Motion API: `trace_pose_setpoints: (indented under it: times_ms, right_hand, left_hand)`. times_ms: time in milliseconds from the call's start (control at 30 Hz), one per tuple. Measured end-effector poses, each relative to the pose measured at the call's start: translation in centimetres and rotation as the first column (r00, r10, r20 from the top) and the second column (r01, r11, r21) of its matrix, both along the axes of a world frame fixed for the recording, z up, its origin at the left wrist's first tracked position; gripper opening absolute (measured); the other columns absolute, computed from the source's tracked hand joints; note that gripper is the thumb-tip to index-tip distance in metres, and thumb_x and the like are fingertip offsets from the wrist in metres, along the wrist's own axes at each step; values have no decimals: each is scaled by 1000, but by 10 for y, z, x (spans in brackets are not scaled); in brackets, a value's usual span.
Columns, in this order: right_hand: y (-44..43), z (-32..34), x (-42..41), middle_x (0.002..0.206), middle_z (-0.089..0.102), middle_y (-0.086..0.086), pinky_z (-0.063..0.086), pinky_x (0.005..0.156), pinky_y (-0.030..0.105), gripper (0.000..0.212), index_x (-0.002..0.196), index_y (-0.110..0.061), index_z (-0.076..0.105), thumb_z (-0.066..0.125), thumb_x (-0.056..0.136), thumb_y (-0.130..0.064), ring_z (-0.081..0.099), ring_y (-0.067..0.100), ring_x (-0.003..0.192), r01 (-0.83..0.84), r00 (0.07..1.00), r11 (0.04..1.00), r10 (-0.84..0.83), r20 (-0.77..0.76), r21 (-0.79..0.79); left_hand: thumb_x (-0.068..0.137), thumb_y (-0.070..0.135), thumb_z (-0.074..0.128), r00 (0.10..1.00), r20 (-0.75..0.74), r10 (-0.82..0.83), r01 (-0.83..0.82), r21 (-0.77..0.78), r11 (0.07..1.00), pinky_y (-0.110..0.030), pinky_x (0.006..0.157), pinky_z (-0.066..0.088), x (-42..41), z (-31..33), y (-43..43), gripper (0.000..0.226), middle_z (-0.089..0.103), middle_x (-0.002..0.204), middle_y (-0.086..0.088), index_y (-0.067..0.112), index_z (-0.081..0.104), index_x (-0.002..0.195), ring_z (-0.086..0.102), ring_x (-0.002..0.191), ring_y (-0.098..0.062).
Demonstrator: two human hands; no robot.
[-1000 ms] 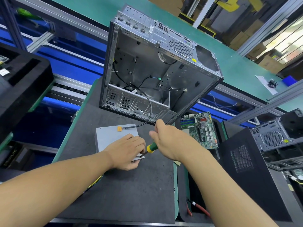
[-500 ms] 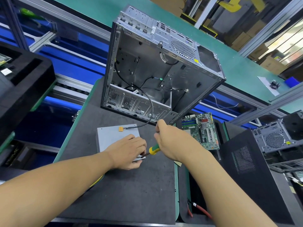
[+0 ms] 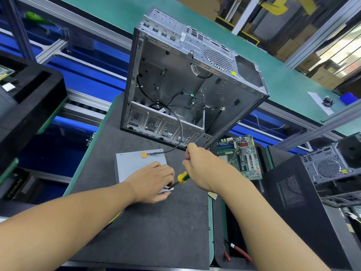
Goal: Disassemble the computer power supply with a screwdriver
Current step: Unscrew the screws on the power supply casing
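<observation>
A grey metal power supply (image 3: 134, 165) lies flat on the dark mat (image 3: 156, 231) in front of me. My left hand (image 3: 152, 182) rests on its near right corner, fingers curled over the edge. My right hand (image 3: 205, 169) grips a screwdriver with a yellow and green handle (image 3: 182, 177). Its dark shaft slants down to the left, to the corner under my left fingers. The tip is hidden there. An orange connector (image 3: 144, 154) on a black cable lies on top of the power supply.
An open, empty computer case (image 3: 187, 85) stands on the mat just behind the power supply; the black cable runs out of it. A green motherboard (image 3: 240, 156) lies to the right. A black case panel (image 3: 298, 202) and another case (image 3: 330, 165) stand further right. Red-handled pliers (image 3: 238, 252) lie low right.
Both hands stay at the corner of the power supply. My right hand with the screwdriver has shifted only slightly; the view has drifted a little.
</observation>
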State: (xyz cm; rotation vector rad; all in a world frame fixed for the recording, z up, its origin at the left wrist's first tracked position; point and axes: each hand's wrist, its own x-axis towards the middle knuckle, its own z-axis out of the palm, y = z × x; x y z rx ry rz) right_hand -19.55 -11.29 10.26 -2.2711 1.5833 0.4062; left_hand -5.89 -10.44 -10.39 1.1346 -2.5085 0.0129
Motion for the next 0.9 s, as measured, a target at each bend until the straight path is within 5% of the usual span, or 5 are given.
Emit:
trace_pose_setpoints:
  times_ms: [233, 400, 633, 733, 900]
  right_hand:
    - [4, 3, 3, 121, 37, 3, 41, 85, 40, 37, 118, -19, 35, 54, 94, -40, 43, 29, 111, 4, 997, 998, 1, -73, 65]
    - [6, -1, 4, 103, 53, 14, 33, 60, 36, 27, 103, -15, 28, 42, 102, -37, 51, 32, 80, 39, 997, 999, -41, -71, -21]
    - [0, 6, 2, 110, 33, -1, 37, 72, 37, 22, 108, -23, 37, 53, 92, -22, 44, 27, 91, -42, 997, 992, 50, -65, 120]
    - [-1, 3, 0, 108, 43, 7, 42, 75, 40, 23, 105, -16, 37, 44, 99, -38, 52, 34, 90, 41, 997, 997, -36, -75, 65]
    - [0, 0, -4, 106, 48, 6, 35, 69, 36, 11, 103, -17, 36, 40, 101, -28, 49, 29, 84, -7, 1000, 1000, 7, -16, 24]
  left_hand:
    - [90, 45, 56, 1000, 15, -14, 15, -66, 998, -35, 74, 47, -1, 0, 0, 24, 55, 91, 6, 22, 55, 83, 53, 85, -16]
    - [92, 43, 55, 999, -14, -32, 31, -53, 998, -35, 74, 47, -1, -1, -1, 20, 53, 95, 7, 24, 53, 86, 53, 85, -16]
    - [90, 44, 60, 999, -32, -5, 3, -68, 998, -32, 73, 42, -2, 0, 0, 22, 50, 91, 8, 25, 52, 81, 50, 82, -14]
    - [90, 45, 57, 1000, -4, -10, 10, -42, 999, -34, 75, 44, -1, 1, 1, 23, 53, 93, 7, 23, 54, 82, 51, 84, -16]
    - [89, 46, 53, 999, 35, -28, 29, -33, 999, -37, 77, 47, -1, 1, 0, 26, 54, 101, 4, 20, 54, 87, 53, 89, -19]
